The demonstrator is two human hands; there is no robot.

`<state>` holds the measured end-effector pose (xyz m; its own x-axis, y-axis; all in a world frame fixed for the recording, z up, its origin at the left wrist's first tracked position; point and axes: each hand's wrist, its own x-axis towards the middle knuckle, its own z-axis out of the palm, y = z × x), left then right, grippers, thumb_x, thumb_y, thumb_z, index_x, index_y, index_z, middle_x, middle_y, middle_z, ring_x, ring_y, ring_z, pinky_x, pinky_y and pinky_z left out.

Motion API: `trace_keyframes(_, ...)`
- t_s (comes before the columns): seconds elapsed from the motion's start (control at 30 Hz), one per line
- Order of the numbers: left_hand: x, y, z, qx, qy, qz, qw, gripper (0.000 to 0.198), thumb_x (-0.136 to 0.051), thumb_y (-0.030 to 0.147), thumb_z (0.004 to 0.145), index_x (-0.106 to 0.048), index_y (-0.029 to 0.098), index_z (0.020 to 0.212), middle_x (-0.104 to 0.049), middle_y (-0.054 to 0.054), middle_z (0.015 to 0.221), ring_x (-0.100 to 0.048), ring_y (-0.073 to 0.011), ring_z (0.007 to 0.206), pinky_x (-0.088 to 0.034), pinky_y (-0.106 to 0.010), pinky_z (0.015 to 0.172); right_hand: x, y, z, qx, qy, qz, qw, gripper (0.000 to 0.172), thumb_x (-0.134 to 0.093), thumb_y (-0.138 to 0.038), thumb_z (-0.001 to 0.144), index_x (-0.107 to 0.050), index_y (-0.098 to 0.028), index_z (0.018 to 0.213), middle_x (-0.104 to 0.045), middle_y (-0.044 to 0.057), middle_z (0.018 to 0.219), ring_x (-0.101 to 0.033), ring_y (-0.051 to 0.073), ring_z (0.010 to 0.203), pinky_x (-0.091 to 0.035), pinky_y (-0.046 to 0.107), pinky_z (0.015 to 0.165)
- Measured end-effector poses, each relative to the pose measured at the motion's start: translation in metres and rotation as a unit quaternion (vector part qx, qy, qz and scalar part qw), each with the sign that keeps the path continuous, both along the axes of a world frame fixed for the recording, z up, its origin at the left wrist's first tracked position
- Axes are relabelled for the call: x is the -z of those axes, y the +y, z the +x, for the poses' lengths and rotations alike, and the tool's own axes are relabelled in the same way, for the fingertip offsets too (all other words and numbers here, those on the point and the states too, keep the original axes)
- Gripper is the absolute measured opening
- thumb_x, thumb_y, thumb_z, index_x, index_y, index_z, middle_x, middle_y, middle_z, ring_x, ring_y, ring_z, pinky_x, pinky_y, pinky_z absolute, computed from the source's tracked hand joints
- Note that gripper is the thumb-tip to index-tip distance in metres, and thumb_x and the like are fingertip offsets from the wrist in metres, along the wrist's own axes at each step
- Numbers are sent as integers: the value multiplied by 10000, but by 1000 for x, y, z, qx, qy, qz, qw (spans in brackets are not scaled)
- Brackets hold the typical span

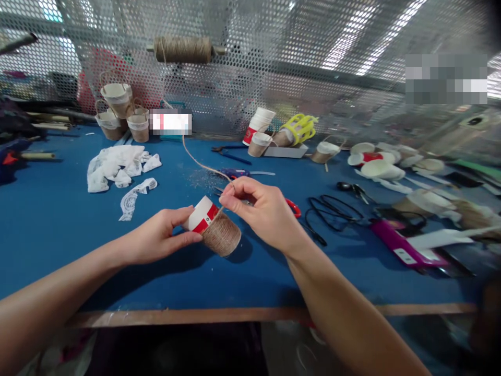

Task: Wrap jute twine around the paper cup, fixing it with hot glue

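A red and white paper cup (pixel 222 233) lies tilted above the blue table, its lower part wound with brown twine. My left hand (pixel 168 235) grips the cup at its white end, thumb and fingers on either side. Pinched in my right hand (pixel 250 201), just above the cup, is the twine (pixel 200 164). From those fingers the strand runs back toward the mesh wall, where a twine spool (pixel 182 49) hangs on a rod. Behind my right hand lies a blue glue gun (pixel 235 172), partly hidden.
White lace (pixel 113 166) lies at left, before small twine-handled baskets (pixel 140 128). Pliers (pixel 230 154) and stacked cups (pixel 259 125) are at the back. Red-handled scissors (pixel 293 208), a black cable (pixel 332 211) and a purple power strip (pixel 403 244) lie right.
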<state>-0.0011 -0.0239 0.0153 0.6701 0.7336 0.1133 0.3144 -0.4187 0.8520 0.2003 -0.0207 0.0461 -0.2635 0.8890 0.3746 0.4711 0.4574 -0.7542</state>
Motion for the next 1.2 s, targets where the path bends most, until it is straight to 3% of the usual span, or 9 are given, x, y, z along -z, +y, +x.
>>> trace_keyframes(0.5, -5, -3, 1, 36, -7, 22, 999, 148, -506, 260, 823, -620, 166, 825, -645, -68, 1033, -580, -220, 940, -426, -380, 915, 8, -6, 1, -14, 40, -122, 992, 195, -563, -345, 771, -535, -164, 704, -545, -6, 672, -489, 99, 590, -424, 245, 563)
trace_keyframes(0.8, -5, -4, -1, 53, -13, 55, 997, 130, -509, 203, 823, -618, 179, 890, -612, -71, 1130, -570, -218, 1014, -401, -365, 950, 10, -6, 0, -22, 6, -115, 993, 202, -491, -353, 821, -514, -168, 744, -548, 10, 715, -498, 120, 665, -414, 261, 616)
trace_keyframes(1.2, -7, -4, 2, 30, -32, 14, 999, 97, -522, 206, 808, -598, 147, 793, -651, -65, 956, -594, -193, 882, -456, -326, 849, 16, -8, -6, 5, -45, -144, 989, 254, -375, -357, 888, -359, -208, 683, -406, -38, 619, -400, 95, 553, -319, 250, 513)
